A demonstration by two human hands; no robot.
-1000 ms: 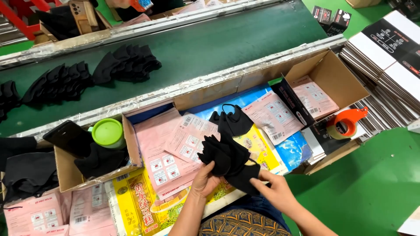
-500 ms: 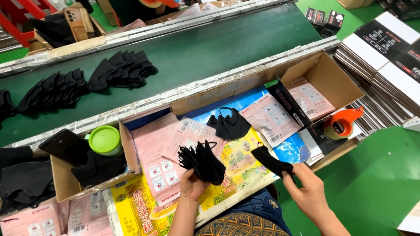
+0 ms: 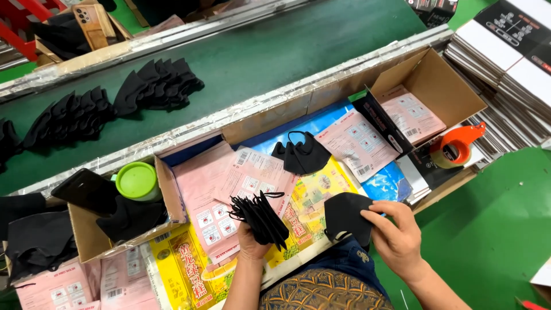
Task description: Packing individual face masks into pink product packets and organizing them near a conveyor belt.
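Note:
My left hand (image 3: 251, 244) grips a fanned stack of black face masks (image 3: 261, 214) upright over the pink packaging sheets (image 3: 229, 183). A single black mask (image 3: 346, 216) is pinched by my right hand (image 3: 398, 238), apart from the stack, near the table's front edge. Another black mask (image 3: 302, 155) lies loose on the blue and pink wrappers further back.
Several piles of black masks (image 3: 155, 86) ride the green conveyor belt (image 3: 258, 63). An open cardboard box (image 3: 436, 86) holds pink packs at right, next to an orange tape dispenser (image 3: 456, 146). A left box (image 3: 86, 235) holds a green-lidded cup (image 3: 136, 180), a phone and masks.
My hands have drawn apart: the right hand pulled one mask off the stack and moved right; the left hand keeps the stack, now lower and nearer me.

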